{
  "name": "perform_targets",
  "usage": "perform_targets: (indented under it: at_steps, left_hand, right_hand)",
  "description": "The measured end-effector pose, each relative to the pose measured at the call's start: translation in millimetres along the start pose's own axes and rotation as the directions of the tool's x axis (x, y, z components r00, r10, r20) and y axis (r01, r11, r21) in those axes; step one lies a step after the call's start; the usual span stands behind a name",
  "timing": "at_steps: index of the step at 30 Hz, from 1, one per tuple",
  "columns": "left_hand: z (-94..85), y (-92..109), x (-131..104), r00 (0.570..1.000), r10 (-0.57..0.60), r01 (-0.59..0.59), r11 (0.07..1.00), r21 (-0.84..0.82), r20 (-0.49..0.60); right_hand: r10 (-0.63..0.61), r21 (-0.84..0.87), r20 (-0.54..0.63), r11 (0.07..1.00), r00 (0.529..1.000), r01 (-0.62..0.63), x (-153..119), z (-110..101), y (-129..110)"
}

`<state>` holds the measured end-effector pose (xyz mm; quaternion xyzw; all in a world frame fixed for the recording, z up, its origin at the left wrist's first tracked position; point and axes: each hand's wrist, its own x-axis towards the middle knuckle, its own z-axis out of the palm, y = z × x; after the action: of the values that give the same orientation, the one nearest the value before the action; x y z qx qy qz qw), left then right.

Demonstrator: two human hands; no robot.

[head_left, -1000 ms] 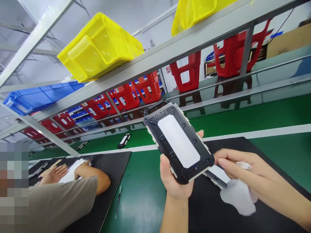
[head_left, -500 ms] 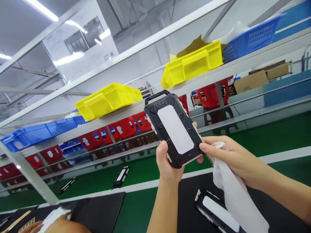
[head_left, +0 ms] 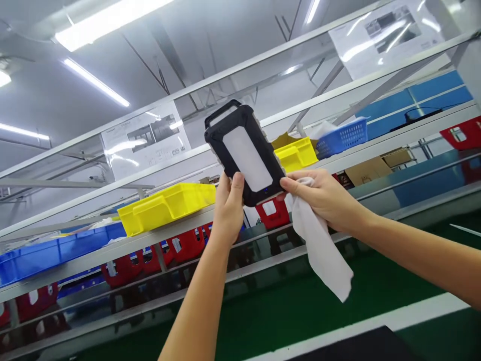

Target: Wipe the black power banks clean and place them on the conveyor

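A black rugged device (head_left: 248, 158) with a pale rectangular panel and a loop handle is raised in mid-air, tilted. My left hand (head_left: 230, 208) grips its lower left edge, thumb on the front. At its lower right corner, my right hand (head_left: 323, 198) pinches the edge between thumb and fingers. A white cloth (head_left: 323, 245) is also held in my right hand and hangs down below it. A small blue light shows near the device's bottom edge. The fingers behind the device are hidden.
Yellow bins (head_left: 169, 205), a blue tray (head_left: 60, 253) and a blue basket (head_left: 343, 138) stand on the shelf. Red bins (head_left: 124, 268) sit beneath it. A green conveyor belt (head_left: 278, 311) runs below, with a black mat (head_left: 361, 346) at the bottom edge.
The view has tilted upward and shifted right. The device is raised and now shows its other face, without the printed marks and screws. The devices on the belt and mat are out of view.
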<state>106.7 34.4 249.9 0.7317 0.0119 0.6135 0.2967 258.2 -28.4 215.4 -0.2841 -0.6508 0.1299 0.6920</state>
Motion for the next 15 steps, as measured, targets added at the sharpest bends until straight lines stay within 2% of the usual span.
perform_targets:
  at_steps: [4, 8, 15]
  left_hand:
    - [4.4, 20, 42, 0.999, 0.015, -0.016, 0.999, 0.046, 0.032]
    - [8.1, 36, 76, 0.998, 0.059, -0.061, 0.995, 0.083, 0.030]
    - [7.5, 50, 116, 0.990, 0.140, -0.138, 0.978, 0.157, 0.004]
  right_hand:
    - [-0.091, -0.003, -0.008, 0.996, 0.996, 0.091, 38, -7, -15]
    - [-0.105, 0.012, -0.009, 0.994, 0.994, 0.105, 72, -11, -29]
    - [-0.086, 0.017, -0.023, 0.996, 0.996, 0.086, 108, -14, -48]
